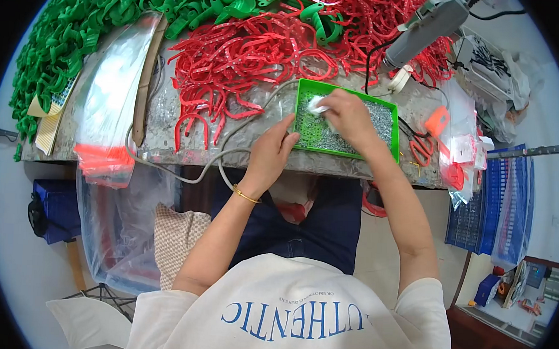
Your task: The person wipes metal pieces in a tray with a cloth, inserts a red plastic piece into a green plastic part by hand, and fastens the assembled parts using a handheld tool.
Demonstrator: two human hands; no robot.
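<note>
A shallow bright green tray (397,133) sits near the table's front edge, filled with many tiny grey metal-looking pieces. Through them, its green bottom shows at the left. Over the tray's left part, my right hand (351,118) is closed on a small white crumpled wad (316,105); whether this is cloth or tissue I cannot make out. My left hand (270,150) rests at the tray's left wall, fingers stretched and thumb apart. Its fingertips are at the wall, holding nothing visible. A grey cable passes beneath that hand.
Red dotted straps (235,61) lie heaped behind the tray, with green curved plastic parts (65,49) at the left and back. Clear bags (117,84) and a wooden strip (148,82) are at the left. Red-handled scissors (422,149) and a grey cylindrical device (426,33) are at the right.
</note>
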